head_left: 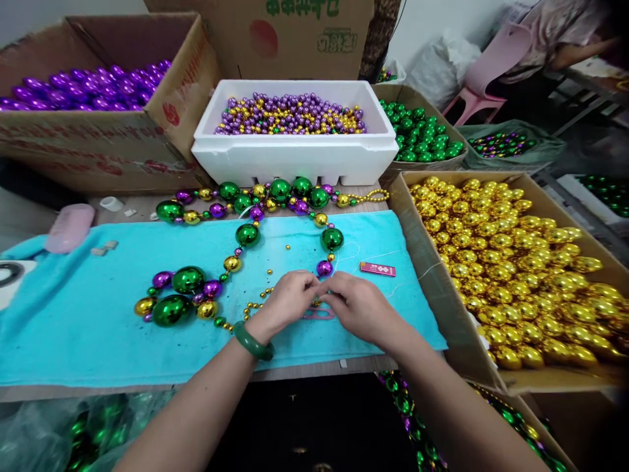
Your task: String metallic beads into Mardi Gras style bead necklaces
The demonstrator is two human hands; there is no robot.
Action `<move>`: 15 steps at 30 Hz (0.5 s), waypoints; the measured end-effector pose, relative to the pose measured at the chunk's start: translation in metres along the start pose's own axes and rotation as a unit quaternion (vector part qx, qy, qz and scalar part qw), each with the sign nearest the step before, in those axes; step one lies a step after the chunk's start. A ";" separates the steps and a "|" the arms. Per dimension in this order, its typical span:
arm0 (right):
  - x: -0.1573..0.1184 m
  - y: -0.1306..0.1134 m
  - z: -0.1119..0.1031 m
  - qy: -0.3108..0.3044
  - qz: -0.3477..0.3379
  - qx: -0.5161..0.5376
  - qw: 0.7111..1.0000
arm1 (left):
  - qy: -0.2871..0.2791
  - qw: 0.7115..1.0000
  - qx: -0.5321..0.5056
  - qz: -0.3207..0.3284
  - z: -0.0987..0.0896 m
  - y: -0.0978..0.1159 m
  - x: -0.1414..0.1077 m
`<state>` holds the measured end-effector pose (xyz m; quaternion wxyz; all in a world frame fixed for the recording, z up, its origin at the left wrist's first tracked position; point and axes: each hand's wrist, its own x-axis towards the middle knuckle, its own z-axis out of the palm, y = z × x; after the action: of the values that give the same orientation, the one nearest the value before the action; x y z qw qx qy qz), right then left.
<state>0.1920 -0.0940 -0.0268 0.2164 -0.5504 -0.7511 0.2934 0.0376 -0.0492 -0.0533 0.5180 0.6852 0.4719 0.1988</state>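
My left hand (289, 298), with a green bangle (253, 341) at its wrist, and my right hand (361, 305) meet over a turquoise towel (98, 328). Both have their fingers pinched together at the end of a bead strand (332, 238) of green, purple and gold balls. The exact spot they grip is hidden by the fingertips. The strand loops back to the far edge of the towel and down to a cluster of big beads (171, 309) at left. Small gold beads (253, 305) lie beside my left hand. Below the fingertips is a pink looped handle (318, 314), partly covered.
A red packet (377, 269) and thin white thread (388, 254) lie right of the hands. Behind stands a white foam box (295, 154) of small beads. Cartons hold purple beads (98, 88), green beads (417, 134) and gold beads (506, 262). Another person (555, 39) sits at back right.
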 end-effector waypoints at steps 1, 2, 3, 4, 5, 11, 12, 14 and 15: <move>0.003 0.002 -0.006 0.002 -0.011 0.002 1.000 | -0.044 0.999 -0.008 0.020 -0.002 0.001 0.000; 0.007 0.004 -0.010 0.008 -0.015 0.016 1.000 | -0.084 0.995 -0.035 0.032 -0.003 0.002 -0.001; 0.011 0.008 -0.013 0.018 -0.013 0.037 0.999 | -0.116 0.990 -0.077 0.035 -0.005 0.003 -0.002; 0.013 0.011 -0.015 0.028 -0.007 0.063 0.998 | -0.131 0.983 -0.122 0.032 -0.006 0.003 -0.002; 0.015 0.015 -0.015 0.036 0.003 0.090 0.995 | -0.129 0.977 -0.166 0.025 -0.007 0.002 -0.003; 0.013 0.016 0.001 0.029 0.025 0.163 0.986 | 0.007 0.955 -0.294 -0.020 -0.003 -0.011 -0.002; 0.012 0.014 0.003 0.028 0.025 0.167 0.985 | 0.021 0.956 -0.291 -0.019 -0.001 -0.012 -0.002; 0.011 0.012 0.006 0.025 0.026 0.170 0.985 | 0.043 0.962 -0.269 -0.006 -0.001 -0.012 -0.003; 0.012 0.013 0.006 0.025 0.028 0.168 0.985 | 0.050 0.966 -0.253 0.004 -0.001 -0.011 -0.004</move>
<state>0.1934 -0.0813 -0.0398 0.3162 -0.5336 -0.6700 0.4079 0.0302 -0.0516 -0.0621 0.6498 0.5228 0.4287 0.3474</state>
